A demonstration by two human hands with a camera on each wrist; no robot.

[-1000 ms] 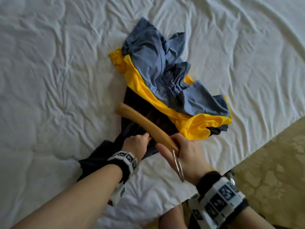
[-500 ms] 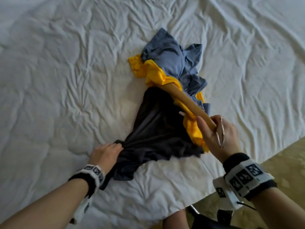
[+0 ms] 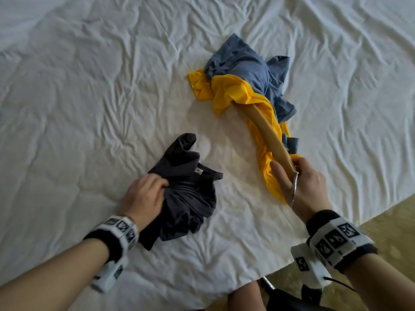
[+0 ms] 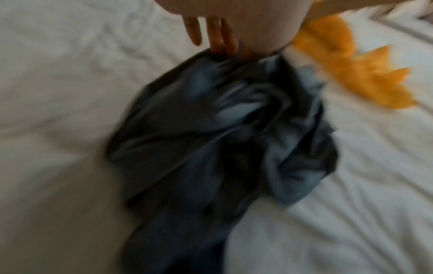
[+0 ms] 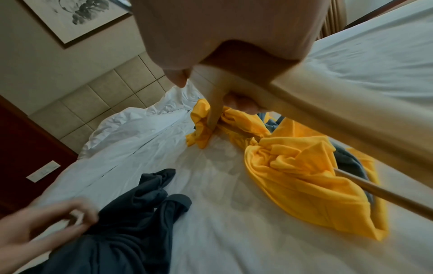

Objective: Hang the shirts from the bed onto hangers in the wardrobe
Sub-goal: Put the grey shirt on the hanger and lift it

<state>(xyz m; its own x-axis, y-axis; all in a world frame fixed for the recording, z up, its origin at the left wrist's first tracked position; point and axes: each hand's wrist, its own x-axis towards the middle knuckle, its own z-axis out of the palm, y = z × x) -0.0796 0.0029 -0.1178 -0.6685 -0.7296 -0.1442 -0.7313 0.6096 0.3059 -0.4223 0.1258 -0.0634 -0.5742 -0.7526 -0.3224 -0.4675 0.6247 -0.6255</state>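
A dark charcoal shirt [image 3: 186, 194] lies bunched on the white bed sheet [image 3: 89, 108], apart from the other clothes. My left hand [image 3: 146, 194] grips a fold of it at its left side; the left wrist view shows the same dark shirt [image 4: 211, 139], blurred. My right hand [image 3: 298, 182] grips a wooden hanger [image 3: 267, 133] near its metal hook [image 3: 294, 189]. The hanger's far end is pushed under a yellow shirt [image 3: 231, 90]. A grey-blue shirt [image 3: 249, 70] lies over the yellow one's far side. In the right wrist view the hanger [image 5: 351, 103] crosses above the yellow shirt [image 5: 304, 181].
The bed's corner edge runs diagonally at lower right, with patterned beige carpet [image 3: 386, 225] beyond it. In the right wrist view a tiled headboard [image 5: 98, 100], a framed picture [image 5: 77, 16] and a dark wood panel [image 5: 21, 152] stand past the bed.
My left hand has dragged the dark shirt out from under the pile, toward the near left. My right hand has swung the hanger to the right and pushed its tip into the yellow shirt.
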